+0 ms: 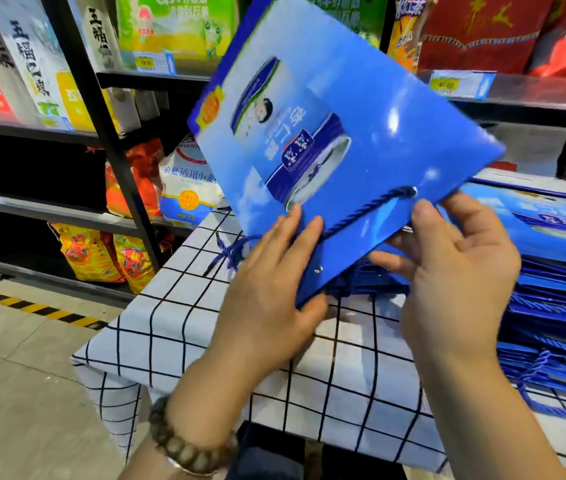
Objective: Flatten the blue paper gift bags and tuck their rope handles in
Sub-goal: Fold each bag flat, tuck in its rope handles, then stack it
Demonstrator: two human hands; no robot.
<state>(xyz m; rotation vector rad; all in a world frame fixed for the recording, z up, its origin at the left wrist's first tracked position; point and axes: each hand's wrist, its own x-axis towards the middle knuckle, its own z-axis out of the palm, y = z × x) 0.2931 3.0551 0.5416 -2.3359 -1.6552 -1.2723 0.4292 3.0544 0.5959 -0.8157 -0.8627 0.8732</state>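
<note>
We see a glossy blue paper gift bag (361, 98), printed with a picture of bowls, held tilted in the air above the table (177, 323), which is covered in a white cloth with a black grid. The bag's mouth edge points down toward the person. We judge it is lifted clear of the table so that both faces of that edge can be reached at once. The left hand (274, 289) clamps the lower corner: its 4 fingers (309, 230) lie close together and nearly straight on the printed face, and the thumb (312, 306) presses from the underside. The right hand (458, 271) pinches the same edge further along, with the thumb (423, 216) on the front beside a metal eyelet (413, 192) and the other fingers behind the paper. The twisted blue rope handle (364, 209) lies flat on the outer face, running from that eyelet down under the left fingertips, so it is not yet tucked in. A second blue cord (231, 252) dangles past the left hand above the table. On the table's right side lies a stack of flattened blue bags (558, 299), which we take to be finished ones. Beyond the table stand dark shelves (125, 188) of packaged food.
</note>
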